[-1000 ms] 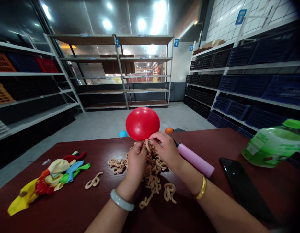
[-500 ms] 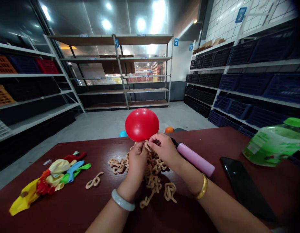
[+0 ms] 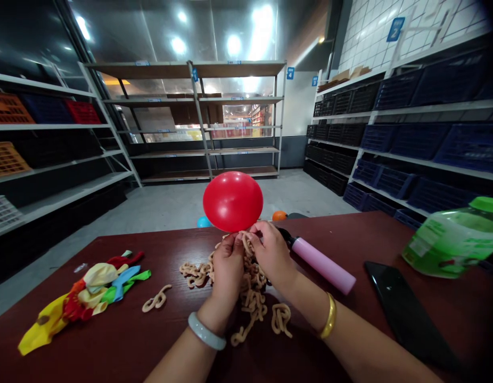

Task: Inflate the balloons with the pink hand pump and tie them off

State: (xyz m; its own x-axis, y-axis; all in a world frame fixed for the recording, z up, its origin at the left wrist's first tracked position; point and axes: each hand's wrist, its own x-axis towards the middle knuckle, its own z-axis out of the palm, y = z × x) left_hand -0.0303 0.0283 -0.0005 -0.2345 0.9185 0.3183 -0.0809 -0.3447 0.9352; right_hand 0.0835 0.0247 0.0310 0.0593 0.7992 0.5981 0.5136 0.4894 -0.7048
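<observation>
An inflated red balloon (image 3: 232, 201) stands above the far edge of the table, its neck down at my fingertips. My left hand (image 3: 227, 266) is closed, thumb and fingers pinching at the balloon's neck; the neck itself is mostly hidden. Pressed close beside it, my right hand (image 3: 272, 250) is closed too, pinching a tan cord loop (image 3: 246, 243) against the balloon's base. Under both hands lies a heap of tan, curly cord loops (image 3: 252, 303), with a separate loop (image 3: 280, 320) nearer me and another loop (image 3: 156, 299) to the left.
Uninflated balloons (image 3: 92, 287) in several colours lie on the left of the dark red table (image 3: 130, 340). On the right are a pink balloon pump (image 3: 324, 265), a black phone (image 3: 406, 308) and a green-capped bottle (image 3: 454, 239). Blue (image 3: 203, 222) and orange (image 3: 279, 215) balloons show beyond the table. Shelves surround the room.
The right hand has shifted slightly at the balloon's base, and the tan loop between the hands looks more upright. The balloon has risen a little in the picture.
</observation>
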